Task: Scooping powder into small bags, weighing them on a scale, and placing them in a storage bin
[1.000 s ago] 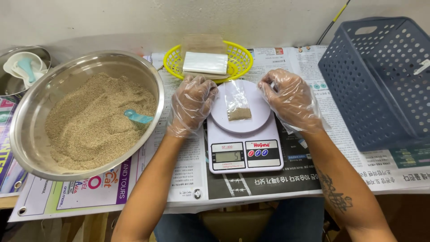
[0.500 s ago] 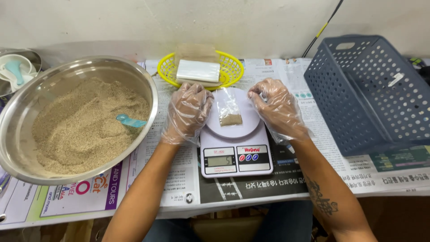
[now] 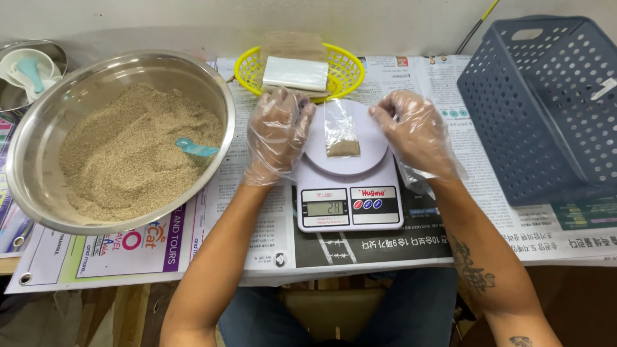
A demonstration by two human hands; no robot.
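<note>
A small clear bag (image 3: 341, 132) with tan grain in its bottom is lying on the round plate of the white scale (image 3: 348, 173), its long axis running twelve to six. The gloved left hand (image 3: 277, 133) is sitting at its nine o'clock, slightly nearer, fingers loosely curled on nothing; the gloved right hand (image 3: 414, 132) at three o'clock is likewise curled, empty. A steel bowl (image 3: 38, 135) of grain is sitting farther out at nine.

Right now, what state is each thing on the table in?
small clear bag: on the scale pan, a little brown grain at its bottom
scale: on, display lit
left hand: gloved, beside the pan
right hand: gloved, beside the pan
steel bowl: holds grain, blue scoop lying in it
yellow basket: holds flat packets
blue crate: tilted
</note>
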